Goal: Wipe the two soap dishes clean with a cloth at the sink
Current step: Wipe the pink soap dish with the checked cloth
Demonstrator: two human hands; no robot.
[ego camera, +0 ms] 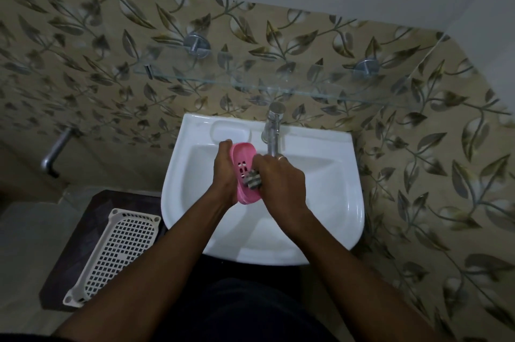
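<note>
No readable text, labels or numbers, dim view may hide small marks

A white basket (pixel 117 252) lies on a dark stand (pixel 117 202), just left of the white sink (pixel 344 202).

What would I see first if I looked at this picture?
The bright pink soap dish jumps out, held over the middle of the white sink by the left hand. The right hand presses a striped cloth into it. Next you would spot the leaf-patterned wall tiles all around, and the white plastic basket lying down at the left.
</note>
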